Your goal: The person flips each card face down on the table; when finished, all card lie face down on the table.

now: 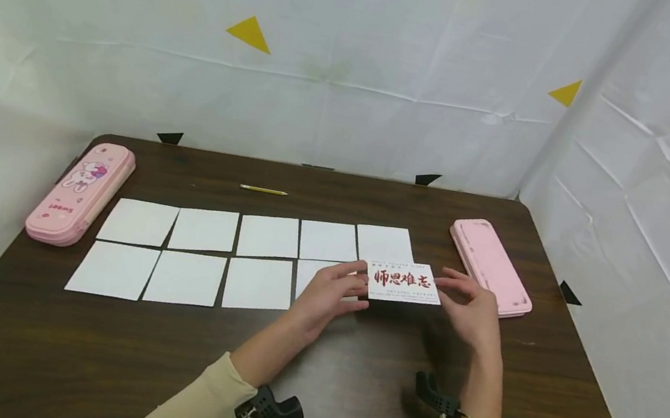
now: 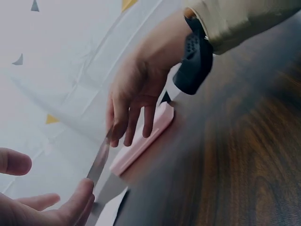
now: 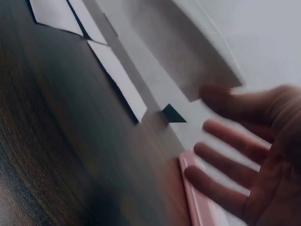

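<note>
A white card (image 1: 405,282) with large red Chinese characters is held up above the table, its printed face towards the head camera. My right hand (image 1: 476,317) pinches its right end between thumb and index finger, the other fingers spread loosely. At the left end, my left hand (image 1: 324,298) touches the card with its fingertips; the left wrist view shows the thumb standing apart from it. Blank white cards (image 1: 259,284) lie in two rows on the table, and the lower row's right part is partly hidden behind the left hand.
A pink pencil case (image 1: 80,193) with a cartoon print lies at the table's left edge. Another pink case (image 1: 492,265) lies on the right, just beyond the right hand. Behind the cards is a yellow pencil (image 1: 263,190). White sheeting (image 1: 347,124) hangs around the table.
</note>
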A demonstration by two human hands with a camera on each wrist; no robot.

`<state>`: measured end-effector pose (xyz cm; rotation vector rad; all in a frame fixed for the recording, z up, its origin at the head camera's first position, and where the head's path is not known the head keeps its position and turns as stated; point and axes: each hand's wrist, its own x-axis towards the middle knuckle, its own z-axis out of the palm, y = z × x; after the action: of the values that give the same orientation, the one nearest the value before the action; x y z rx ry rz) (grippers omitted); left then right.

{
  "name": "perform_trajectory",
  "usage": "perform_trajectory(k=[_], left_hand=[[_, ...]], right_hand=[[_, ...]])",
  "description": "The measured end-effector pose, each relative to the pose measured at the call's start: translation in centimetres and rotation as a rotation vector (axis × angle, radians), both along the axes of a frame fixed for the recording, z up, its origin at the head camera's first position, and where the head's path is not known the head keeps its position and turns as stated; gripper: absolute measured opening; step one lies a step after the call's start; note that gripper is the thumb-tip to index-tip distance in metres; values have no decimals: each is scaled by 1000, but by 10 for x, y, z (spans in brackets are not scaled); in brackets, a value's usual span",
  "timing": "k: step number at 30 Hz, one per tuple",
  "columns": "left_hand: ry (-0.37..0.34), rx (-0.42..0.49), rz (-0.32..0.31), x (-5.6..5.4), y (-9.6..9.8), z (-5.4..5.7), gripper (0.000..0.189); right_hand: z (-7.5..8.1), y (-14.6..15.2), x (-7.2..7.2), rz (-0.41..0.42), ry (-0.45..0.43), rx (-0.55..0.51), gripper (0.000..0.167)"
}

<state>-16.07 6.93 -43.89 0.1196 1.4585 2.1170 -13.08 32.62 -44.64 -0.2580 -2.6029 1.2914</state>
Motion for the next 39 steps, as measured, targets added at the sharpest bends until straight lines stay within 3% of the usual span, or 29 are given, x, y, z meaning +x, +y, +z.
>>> perform_trajectory(k=[2, 7, 12, 15, 20, 27, 39], left_hand=[[-3, 9, 6, 0, -2, 3, 48], [10, 23, 21, 0, -6, 5, 46], [20, 59, 49, 1, -6, 3, 48], [26, 75, 62, 0, -4, 1, 51], [19, 83, 68, -4, 2, -8, 56], [14, 10, 39, -10, 12, -21, 61], [33, -75, -58, -15, 13, -31, 69]], right_hand=[[0, 1, -1, 35, 64, 8, 19], [8, -8, 1, 88, 183, -110, 16], [-2, -12, -5, -1, 228, -167, 16], [-11, -10, -7, -55, 154, -138, 20], [-15, -7, -4, -76, -63, -118, 30], [-16, -8, -1, -107, -294, -107, 36], [-16, -9, 1, -140, -389, -21, 35]])
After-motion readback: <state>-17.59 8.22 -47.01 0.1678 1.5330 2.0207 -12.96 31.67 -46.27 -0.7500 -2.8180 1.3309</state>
